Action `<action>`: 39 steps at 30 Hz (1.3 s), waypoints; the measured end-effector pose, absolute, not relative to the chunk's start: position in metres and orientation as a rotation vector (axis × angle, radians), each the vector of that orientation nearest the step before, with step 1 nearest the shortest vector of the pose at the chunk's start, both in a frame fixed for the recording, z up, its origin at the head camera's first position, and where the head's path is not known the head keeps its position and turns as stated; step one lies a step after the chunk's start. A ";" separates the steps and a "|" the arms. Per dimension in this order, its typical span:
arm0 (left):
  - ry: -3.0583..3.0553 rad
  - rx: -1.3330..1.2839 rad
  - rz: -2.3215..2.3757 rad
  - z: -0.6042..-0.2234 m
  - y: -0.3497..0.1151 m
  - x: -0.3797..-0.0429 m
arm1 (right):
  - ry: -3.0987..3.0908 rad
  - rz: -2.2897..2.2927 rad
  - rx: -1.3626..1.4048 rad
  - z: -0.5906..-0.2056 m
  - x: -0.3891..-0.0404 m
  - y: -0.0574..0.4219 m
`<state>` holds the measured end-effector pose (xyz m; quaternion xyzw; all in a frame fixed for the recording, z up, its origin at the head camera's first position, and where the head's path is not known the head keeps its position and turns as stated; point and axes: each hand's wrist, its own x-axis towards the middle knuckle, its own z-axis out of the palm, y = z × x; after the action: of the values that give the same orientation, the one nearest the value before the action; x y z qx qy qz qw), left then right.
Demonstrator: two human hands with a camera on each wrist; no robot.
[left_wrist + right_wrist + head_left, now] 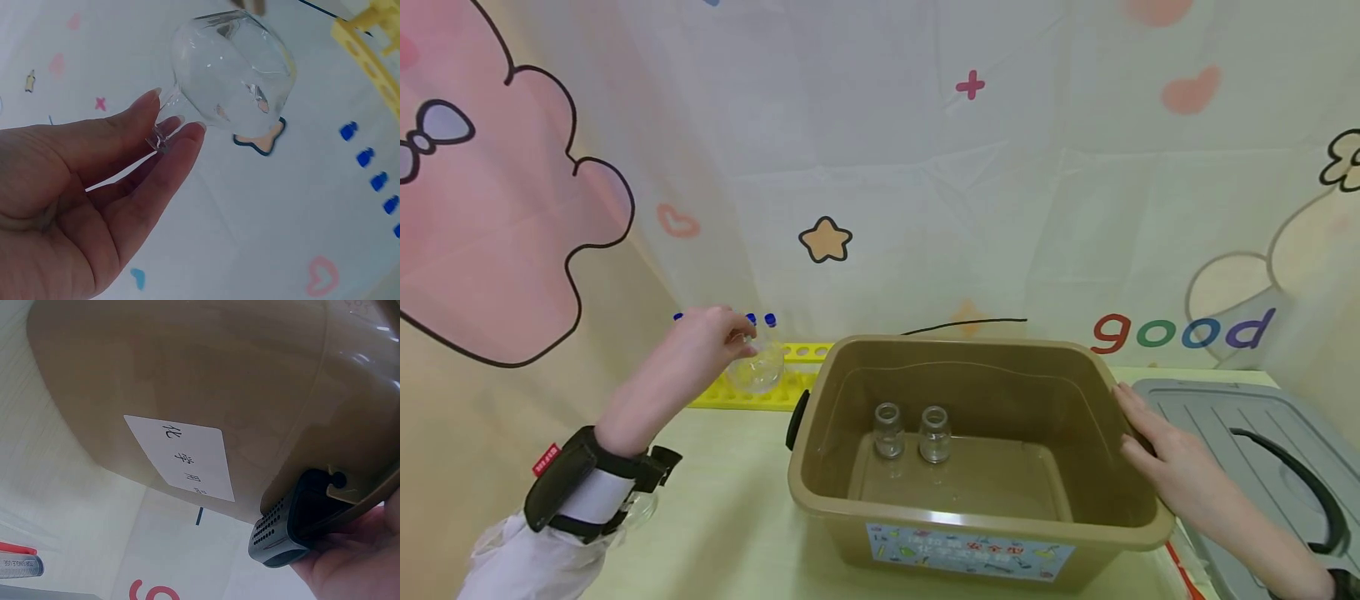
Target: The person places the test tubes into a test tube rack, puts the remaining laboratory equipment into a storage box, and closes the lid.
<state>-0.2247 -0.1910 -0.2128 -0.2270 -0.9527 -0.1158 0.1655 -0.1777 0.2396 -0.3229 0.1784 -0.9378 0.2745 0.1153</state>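
Note:
By its narrow neck, my left hand (119, 181) pinches a clear round glass flask (234, 75) between thumb and fingers. In the head view that hand (703, 342) is raised left of the brown plastic bin (940, 512), with the flask (758, 371) in front of a yellow rack (797, 392). My right hand (1172, 446) rests on the bin's right rim, beside the black handle (275, 534) seen in the right wrist view. Inside the bin, two small clear glass bottles (889, 433) stand with their round openings visible.
Blue caps (771, 319) show behind the flask. A grey lid (1232, 417) with a black handle lies to the right. At the right wrist view's lower left is a clear syringe-like tube (22, 565). A patterned cloth (887, 192) hangs behind.

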 end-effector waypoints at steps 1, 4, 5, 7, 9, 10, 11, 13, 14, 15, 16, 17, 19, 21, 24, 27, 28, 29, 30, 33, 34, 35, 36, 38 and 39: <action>-2.710 -0.659 -0.322 -0.210 -0.186 -0.225 | -2.747 0.805 0.521 -0.323 -0.178 0.240; -2.705 -0.706 -0.319 -0.204 -0.170 -0.224 | -2.741 0.804 0.518 -0.323 -0.177 0.240; -2.706 -0.723 -0.317 -0.202 -0.165 -0.224 | -2.742 0.805 0.519 -0.323 -0.177 0.240; -2.708 -0.760 -0.307 -0.198 -0.154 -0.223 | -2.744 0.810 0.520 -0.323 -0.177 0.240; -2.715 -0.794 -0.298 -0.196 -0.144 -0.223 | -2.743 0.809 0.521 -0.324 -0.178 0.240; -2.719 -0.805 -0.284 -0.195 -0.138 -0.222 | -2.743 0.811 0.523 -0.324 -0.178 0.240; -2.725 -0.818 -0.266 -0.194 -0.133 -0.222 | -2.743 0.811 0.523 -0.324 -0.178 0.240; -2.746 -0.840 -0.230 -0.193 -0.122 -0.222 | -2.743 0.815 0.524 -0.324 -0.178 0.240; -2.764 -0.847 -0.214 -0.193 -0.117 -0.222 | -2.743 0.814 0.524 -0.324 -0.178 0.240; -2.781 -0.851 -0.188 -0.194 -0.112 -0.223 | -2.745 0.815 0.524 -0.324 -0.178 0.240; -2.800 -0.859 -0.163 -0.194 -0.107 -0.223 | -2.746 0.816 0.523 -0.324 -0.178 0.240; -2.824 -0.863 -0.134 -0.195 -0.102 -0.224 | -2.748 0.818 0.523 -0.323 -0.178 0.240; -2.856 -0.881 -0.059 -0.200 -0.092 -0.226 | -2.748 0.811 0.522 -0.323 -0.178 0.240; -2.880 -0.940 -0.022 -0.206 -0.085 -0.230 | -2.751 0.808 0.511 -0.323 -0.177 0.240; -2.885 -1.059 0.010 -0.216 -0.078 -0.237 | -2.745 0.795 0.508 -0.323 -0.178 0.240; -2.878 -1.166 0.028 -0.226 -0.072 -0.242 | -2.744 0.792 0.511 -0.323 -0.178 0.240; -2.882 -1.183 0.038 -0.229 -0.070 -0.244 | -2.740 0.792 0.522 -0.323 -0.178 0.239; -2.891 -1.201 0.037 -0.232 -0.067 -0.245 | -2.739 0.792 0.523 -0.323 -0.178 0.239; -2.894 -1.216 0.039 -0.235 -0.065 -0.247 | -2.738 0.794 0.525 -0.323 -0.178 0.239; -2.922 -1.244 -0.008 -0.242 -0.058 -0.252 | -2.739 0.805 0.522 -0.323 -0.177 0.239; -2.919 -1.251 -0.015 -0.244 -0.055 -0.253 | -2.740 0.809 0.520 -0.322 -0.177 0.239; -2.919 -1.255 -0.018 -0.246 -0.053 -0.255 | -2.740 0.809 0.518 -0.322 -0.177 0.239; -2.923 -1.251 -0.012 -0.248 -0.051 -0.256 | -2.741 0.809 0.517 -0.322 -0.177 0.239; -2.946 -1.220 0.027 -0.252 -0.047 -0.258 | -2.743 0.811 0.515 -0.322 -0.177 0.240; -2.959 -1.199 0.063 -0.254 -0.045 -0.259 | -2.742 0.809 0.515 -0.322 -0.176 0.240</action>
<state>-0.2592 -0.0451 -0.2544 -0.3752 -0.9264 0.0198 -0.0259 -0.1764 0.2397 -0.3218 0.1762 -0.9373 0.2765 0.1183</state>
